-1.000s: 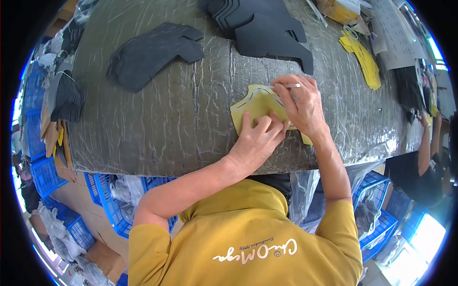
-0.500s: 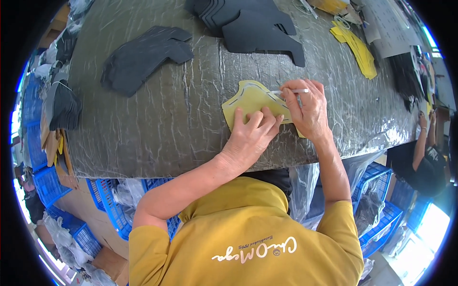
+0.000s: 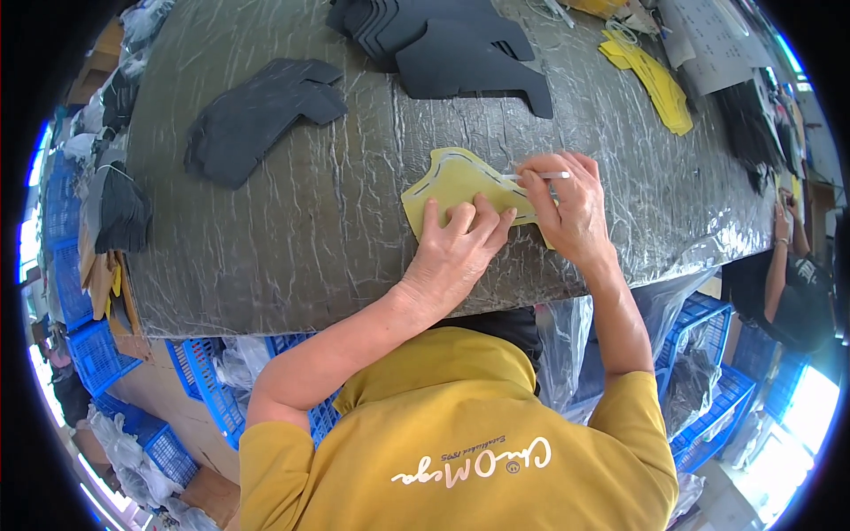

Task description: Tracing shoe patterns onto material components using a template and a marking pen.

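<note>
While the left hand (image 3: 453, 252) presses down on a yellow sheet (image 3: 452, 181), the right hand (image 3: 571, 208) holds a thin white pen (image 3: 556, 175) near its top right edge. It looks like the step now is drawing, with the pen following the row of dark dashes (image 3: 482, 165) along the curvy edge. I cannot tell if the dashes are cut through or just drawn on. The pen's tip is very small here, so I cannot tell if it touches the sheet. I think the next move calls for a light, careful push of the pen, and for the left hand to press firmly so nothing slides. If the sheet slips, the line could come out crooked. The sheet lies flat on the dark, shiny bench (image 3: 292, 248), right under the hands. The left hand has its fingers bent and a little spread over the low part of the sheet, and it is not gripping anything. The right hand is pinched small around the pen, and it covers the sheet's right side. Farther up the bench, well apart from the hands, are two piles of dark pieces, one on the left (image 3: 257, 124) and a bigger one near the top (image 3: 469, 62).
</note>
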A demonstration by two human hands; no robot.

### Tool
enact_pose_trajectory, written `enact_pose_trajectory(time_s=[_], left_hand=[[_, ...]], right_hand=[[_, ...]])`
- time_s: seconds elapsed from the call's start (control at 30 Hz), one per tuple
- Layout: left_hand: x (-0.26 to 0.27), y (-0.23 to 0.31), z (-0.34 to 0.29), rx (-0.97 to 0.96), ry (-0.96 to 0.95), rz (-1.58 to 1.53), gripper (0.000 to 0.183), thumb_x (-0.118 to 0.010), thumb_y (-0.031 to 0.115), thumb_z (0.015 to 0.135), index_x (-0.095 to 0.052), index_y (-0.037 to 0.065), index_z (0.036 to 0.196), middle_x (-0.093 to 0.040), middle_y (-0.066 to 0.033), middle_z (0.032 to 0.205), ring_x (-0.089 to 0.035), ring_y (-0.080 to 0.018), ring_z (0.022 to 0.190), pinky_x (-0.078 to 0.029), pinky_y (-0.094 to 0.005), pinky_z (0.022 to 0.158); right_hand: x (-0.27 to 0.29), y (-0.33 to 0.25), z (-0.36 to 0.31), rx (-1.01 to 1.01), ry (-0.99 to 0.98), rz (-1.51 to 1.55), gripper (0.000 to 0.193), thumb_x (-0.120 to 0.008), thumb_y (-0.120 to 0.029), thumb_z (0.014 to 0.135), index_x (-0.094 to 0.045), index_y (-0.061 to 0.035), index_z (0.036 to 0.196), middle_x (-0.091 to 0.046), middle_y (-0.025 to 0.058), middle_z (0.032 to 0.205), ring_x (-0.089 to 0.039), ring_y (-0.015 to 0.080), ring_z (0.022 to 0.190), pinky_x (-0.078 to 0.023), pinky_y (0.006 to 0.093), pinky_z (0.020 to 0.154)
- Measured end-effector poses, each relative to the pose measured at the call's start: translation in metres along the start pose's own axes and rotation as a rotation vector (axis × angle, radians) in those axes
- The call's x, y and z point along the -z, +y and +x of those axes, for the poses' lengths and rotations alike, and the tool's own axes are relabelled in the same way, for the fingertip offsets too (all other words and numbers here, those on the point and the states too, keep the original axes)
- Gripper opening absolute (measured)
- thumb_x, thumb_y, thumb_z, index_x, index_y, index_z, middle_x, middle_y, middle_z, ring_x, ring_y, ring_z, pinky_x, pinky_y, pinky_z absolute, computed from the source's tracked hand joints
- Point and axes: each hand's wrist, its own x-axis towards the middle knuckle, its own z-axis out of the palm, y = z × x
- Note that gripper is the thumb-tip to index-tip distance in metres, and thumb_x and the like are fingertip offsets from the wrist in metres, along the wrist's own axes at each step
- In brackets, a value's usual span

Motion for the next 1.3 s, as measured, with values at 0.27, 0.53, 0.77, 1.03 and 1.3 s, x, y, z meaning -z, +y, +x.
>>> enact_pose_trajectory(time_s=[0.27,0.53,0.77,1.03,1.3], left_hand=[[0.000,-0.001,-0.001,-0.003,-0.012,0.009,0.068,-0.066,0.014,0.083,-0.052,0.019,0.150,-0.052,-0.0110,0.133,-0.052,-0.0254,0.103,-0.048,-0.0506,0.100],[-0.001,0.000,-0.002,-0.008,-0.013,0.033,0.069,-0.066,0.013,0.083,-0.051,0.020,0.150,-0.051,-0.0104,0.133,-0.051,-0.0253,0.104,-0.048,-0.0499,0.100],[-0.001,0.000,-0.001,-0.012,-0.016,0.044,0.069,-0.066,0.013,0.083,-0.051,0.021,0.150,-0.053,-0.0100,0.133,-0.051,-0.0253,0.104,-0.048,-0.0497,0.101],[-0.001,0.000,0.000,-0.006,-0.006,0.005,0.071,-0.067,0.011,0.082,-0.051,0.021,0.151,-0.053,-0.0102,0.133,-0.051,-0.0258,0.104,-0.048,-0.0500,0.101],[-0.001,-0.001,-0.002,-0.009,-0.013,0.027,0.069,-0.064,0.011,0.085,-0.051,0.021,0.152,-0.053,-0.0100,0.134,-0.051,-0.0258,0.105,-0.048,-0.0506,0.101]], right_hand=[[0.017,0.002,-0.015,-0.048,-0.015,-0.025,0.005,-0.067,-0.006,0.092,-0.065,-0.0094,0.094,-0.070,0.0024,0.084,-0.065,0.0235,0.075,-0.044,0.0394,0.085],[0.030,0.006,-0.029,-0.075,-0.023,-0.049,0.005,-0.066,-0.006,0.093,-0.064,-0.0094,0.096,-0.070,0.0027,0.084,-0.064,0.0234,0.075,-0.043,0.0404,0.086],[0.039,0.010,-0.038,-0.108,-0.015,-0.063,0.004,-0.065,-0.007,0.094,-0.064,-0.0093,0.097,-0.069,0.0029,0.085,-0.064,0.0236,0.075,-0.043,0.0408,0.087],[0.051,0.012,-0.044,-0.150,-0.024,-0.094,0.003,-0.061,-0.006,0.096,-0.063,-0.0085,0.096,-0.069,0.0053,0.087,-0.064,0.0247,0.076,-0.043,0.0416,0.088],[0.035,0.009,-0.050,-0.428,-0.180,-0.055,0.021,-0.057,-0.021,0.101,-0.065,-0.0084,0.115,-0.061,0.0141,0.100,-0.066,0.0381,0.090,-0.052,0.0459,0.077]])
